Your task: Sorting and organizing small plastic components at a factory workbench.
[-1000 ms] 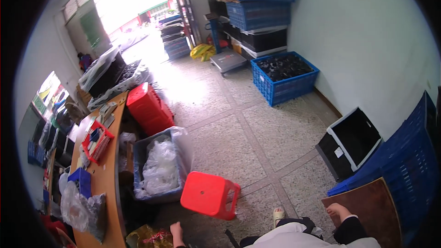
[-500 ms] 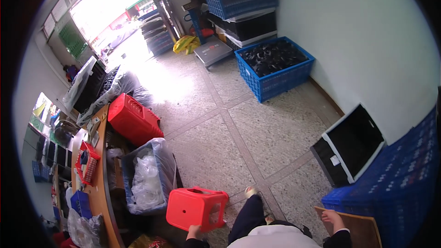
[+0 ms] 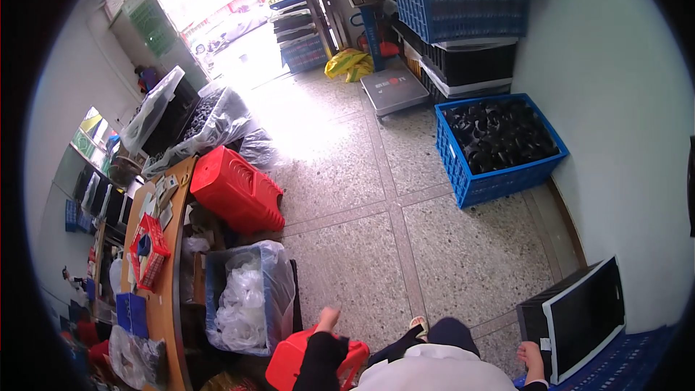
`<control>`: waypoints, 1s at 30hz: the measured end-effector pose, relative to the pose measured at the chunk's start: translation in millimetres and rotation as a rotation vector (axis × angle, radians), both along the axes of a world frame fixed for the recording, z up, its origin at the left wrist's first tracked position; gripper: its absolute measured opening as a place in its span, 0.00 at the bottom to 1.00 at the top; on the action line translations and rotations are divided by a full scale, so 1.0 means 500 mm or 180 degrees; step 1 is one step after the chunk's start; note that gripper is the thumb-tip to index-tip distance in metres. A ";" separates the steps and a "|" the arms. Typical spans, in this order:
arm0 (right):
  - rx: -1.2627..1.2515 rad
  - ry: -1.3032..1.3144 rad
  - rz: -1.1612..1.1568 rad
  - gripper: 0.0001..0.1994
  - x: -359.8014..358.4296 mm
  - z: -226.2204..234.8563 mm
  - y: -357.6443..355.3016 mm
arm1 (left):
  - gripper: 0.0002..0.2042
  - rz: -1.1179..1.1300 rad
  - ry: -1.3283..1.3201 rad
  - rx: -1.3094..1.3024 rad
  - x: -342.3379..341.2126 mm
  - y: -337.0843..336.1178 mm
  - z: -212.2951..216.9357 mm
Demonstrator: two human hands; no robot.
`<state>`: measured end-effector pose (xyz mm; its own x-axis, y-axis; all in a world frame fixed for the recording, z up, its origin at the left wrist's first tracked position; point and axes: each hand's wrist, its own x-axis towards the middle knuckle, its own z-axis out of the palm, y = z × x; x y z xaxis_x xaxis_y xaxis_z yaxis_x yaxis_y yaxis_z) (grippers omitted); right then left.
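Note:
My left hand is loosely closed and nothing shows in it. It is raised over the far edge of a red plastic stool, and my sleeve covers part of the seat. My right hand, fingers curled with nothing visible in them, hangs at my right side. Close beside it, a black bin with a white rim leans tilted over blue crates. My foot is on the speckled floor between the hands.
At left stand a lined bin of clear plastic bags, stacked red stools and a wooden desk. Ahead are a blue crate of black parts, a platform scale, stacked crates and a yellow bag near the bright doorway.
My left hand has left the stool's edge and risen forward. My right hand has moved away from the brown board, which is out of view. The whole view has shifted forward.

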<state>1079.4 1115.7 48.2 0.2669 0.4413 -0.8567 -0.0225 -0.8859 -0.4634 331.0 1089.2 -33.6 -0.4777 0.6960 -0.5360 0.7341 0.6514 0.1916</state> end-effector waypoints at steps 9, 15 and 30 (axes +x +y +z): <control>-0.0178 -0.0266 -0.0295 0.14 -0.037 -0.090 0.398 | 0.17 -0.0200 -0.0883 0.1173 0.185 0.819 0.193; -0.0238 -0.0336 -0.0095 0.12 -0.108 -0.123 0.818 | 0.16 0.0880 -0.0925 0.0645 -0.028 0.887 0.128; 0.0785 -0.0254 0.1969 0.10 -0.889 -0.027 2.006 | 0.08 0.3000 -0.1047 0.0069 -0.377 0.989 -0.057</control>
